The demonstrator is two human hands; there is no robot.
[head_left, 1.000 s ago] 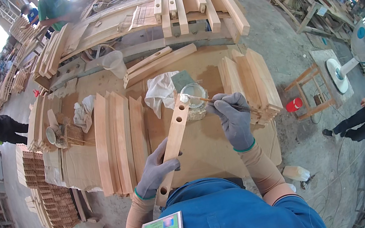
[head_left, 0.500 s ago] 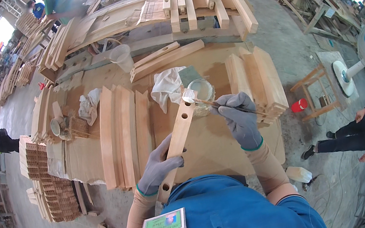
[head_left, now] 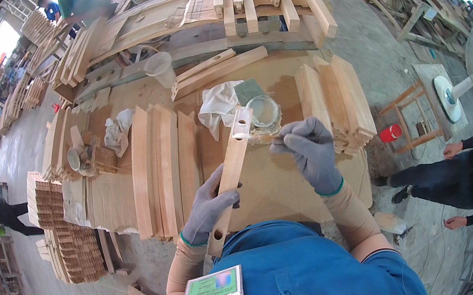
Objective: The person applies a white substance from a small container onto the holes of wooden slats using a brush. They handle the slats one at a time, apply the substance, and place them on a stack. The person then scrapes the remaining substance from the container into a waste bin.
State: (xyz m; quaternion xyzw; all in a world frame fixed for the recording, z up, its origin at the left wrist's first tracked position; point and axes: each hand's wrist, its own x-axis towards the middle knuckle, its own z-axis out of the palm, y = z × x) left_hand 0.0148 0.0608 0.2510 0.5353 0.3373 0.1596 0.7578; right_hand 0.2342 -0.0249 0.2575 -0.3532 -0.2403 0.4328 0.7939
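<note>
"What could go wrong there?"

"If the left hand [head_left: 210, 211] slackens, the bar [head_left: 231, 176] could tip; I see nothing else propping it. And too much white paste [head_left: 240, 137] could run down its face."

"How's that hand set?"

"Curled round the bar's lower half. The bar slants over the bench [head_left: 282, 193], top end near the tub [head_left: 278, 109]."

"And the right hand [head_left: 310, 151]?"

"Fingers pinched narrow on a stick [head_left: 266, 137], its tip at the bar near the top end."
</note>
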